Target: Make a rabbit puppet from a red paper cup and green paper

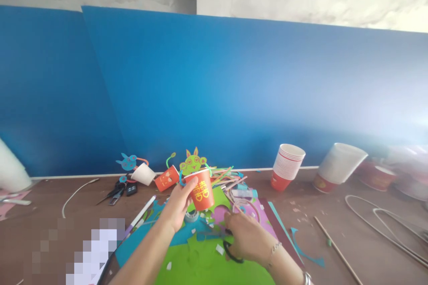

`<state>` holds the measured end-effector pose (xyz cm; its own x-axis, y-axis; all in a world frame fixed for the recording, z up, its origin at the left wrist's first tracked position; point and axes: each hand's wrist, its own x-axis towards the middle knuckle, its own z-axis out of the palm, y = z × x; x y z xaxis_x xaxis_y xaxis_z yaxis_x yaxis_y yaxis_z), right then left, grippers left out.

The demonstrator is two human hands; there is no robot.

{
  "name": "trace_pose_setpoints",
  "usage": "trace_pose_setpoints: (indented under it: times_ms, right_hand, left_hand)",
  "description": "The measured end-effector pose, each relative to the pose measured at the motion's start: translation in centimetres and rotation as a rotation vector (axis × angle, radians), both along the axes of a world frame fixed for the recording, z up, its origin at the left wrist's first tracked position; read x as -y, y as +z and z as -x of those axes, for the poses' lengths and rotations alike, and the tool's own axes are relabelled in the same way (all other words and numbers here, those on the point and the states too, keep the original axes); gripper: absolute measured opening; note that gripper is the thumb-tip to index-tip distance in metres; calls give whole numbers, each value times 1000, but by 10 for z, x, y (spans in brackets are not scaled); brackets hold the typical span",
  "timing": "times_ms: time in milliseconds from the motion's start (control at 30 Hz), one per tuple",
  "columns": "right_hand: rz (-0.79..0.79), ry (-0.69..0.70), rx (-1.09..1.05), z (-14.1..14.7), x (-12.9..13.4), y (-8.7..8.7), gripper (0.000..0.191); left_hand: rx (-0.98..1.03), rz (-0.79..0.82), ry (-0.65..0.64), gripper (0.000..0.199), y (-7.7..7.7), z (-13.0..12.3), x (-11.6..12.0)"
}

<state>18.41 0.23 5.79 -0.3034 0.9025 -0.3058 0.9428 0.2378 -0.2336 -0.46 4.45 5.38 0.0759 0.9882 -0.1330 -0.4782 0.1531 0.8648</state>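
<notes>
My left hand [180, 202] is wrapped round the left side of a red paper cup [202, 191] with yellow lettering. A green paper animal face [191, 163] with pointed ears stands above the cup's rim, and a light blue loop shows at its left. My right hand [242, 234] is closed on the black handles of scissors [234, 253], low over the coloured paper. The scissors' blades point left and look blurred. Beneath both hands lie green paper [200, 267] and blue paper [133, 249], with small scraps on them. A roll of tape [191, 216] sits just below the cup.
Behind are a tipped white cup [143, 173] with a blue paper animal, another red cup [167, 178] and coloured strips [222, 177]. Stacked cups [288, 167] stand right, near a wooden stick [337, 249] and a pale cable [384, 222]. A marker [143, 211] lies left.
</notes>
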Motion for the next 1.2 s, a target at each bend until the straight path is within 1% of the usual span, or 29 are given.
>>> trace_pose_setpoints:
  times_ms: [67,133,200,233,300,333,400,467,533,633,700,767,833,900,967,1067,1200]
  right_hand:
    - [-10,32,-5,4,1,-3,45]
    - [-8,14,-121,8,-2,-7,34]
    - [-4,-85,-400,14,-7,-11,16]
    - [12,-158,-588,18,-10,-13,16]
    - [88,-268,-932,26,-14,-14,23]
    - [124,-315,-1054,29,-15,-14,26]
    - [170,-388,-1203,35,-15,-14,30]
    - [191,-426,-1271,38,-13,-16,31]
    - [217,-412,-1303,40,-12,-19,32]
    - [243,-366,-1312,41,-11,-25,35]
    - [239,-364,-1317,42,-12,-27,36]
    - [215,-400,-1325,43,-12,-27,33]
    - [175,-466,-1344,45,-11,-25,30]
    - [145,-512,-1382,47,-10,-24,27]
    - [135,-523,-1420,49,-9,-23,25]
    - [132,-512,-1439,50,-8,-24,28]
    - [130,-479,-1435,50,-8,-26,31]
  left_hand:
    - [62,48,39,44,-1,-1,0]
    - [98,76,68,40,-2,-3,1]
    - [109,50,68,38,-2,-7,3]
    - [107,18,58,39,-1,-9,4]
    - [96,-54,34,44,0,-13,6]
    - [91,-81,25,48,1,-14,8]
    - [83,-110,19,56,4,-17,10]
    - [75,-125,32,60,7,-17,11]
    - [60,-136,57,60,10,-15,11]
    - [47,-164,82,54,11,-12,10]
    - [49,-180,71,48,11,-12,10]
    - [46,-181,41,46,11,-14,12]
    - [40,-171,26,48,11,-18,14]
    - [35,-155,45,53,12,-22,16]
    - [33,-148,64,56,14,-24,18]
    - [21,-156,42,56,13,-25,19]
    - [-22,-189,-27,49,7,-26,19]
